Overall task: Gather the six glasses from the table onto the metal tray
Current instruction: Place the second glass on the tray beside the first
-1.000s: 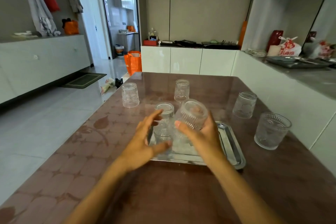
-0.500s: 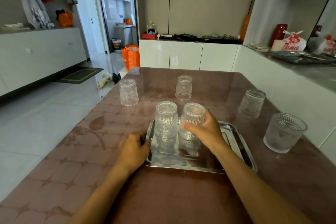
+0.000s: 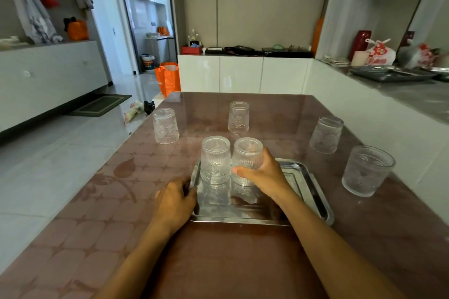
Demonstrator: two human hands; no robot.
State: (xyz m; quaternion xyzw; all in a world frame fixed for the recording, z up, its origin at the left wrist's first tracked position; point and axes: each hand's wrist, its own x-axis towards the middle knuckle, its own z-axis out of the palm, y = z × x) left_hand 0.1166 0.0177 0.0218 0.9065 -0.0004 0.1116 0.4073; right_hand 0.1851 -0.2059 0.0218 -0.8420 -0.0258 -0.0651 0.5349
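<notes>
The right hand (image 3: 261, 172) is wrapped around an inverted ribbed glass (image 3: 247, 160) that stands on the metal tray (image 3: 313, 192) at lower centre of the frame, thumb toward the viewer and fingers round its far side. Just to the left of it, nearly touching, a second inverted glass (image 3: 215, 160) also stands on the tray. The left hand (image 3: 175, 201) is curled over the tray's left rim, apparently steadying it; its fingertips are tucked under, so how tightly it grips cannot be told.

Four glasses remain on the brown table (image 3: 102, 201). Outward from the right hand, the closest are the upright glass (image 3: 368, 170) at the right edge of the frame and the inverted glass (image 3: 326, 134) above and to the left of it. Both lie on the right hand's side. An inverted glass (image 3: 239, 116) stands straight beyond the tray at centre frame, and another (image 3: 165, 125) stands at upper left of the tray, on the left hand's side.

By this layout, two of six look gathered, and the right-side pair favours the right hand once it lets go.
</notes>
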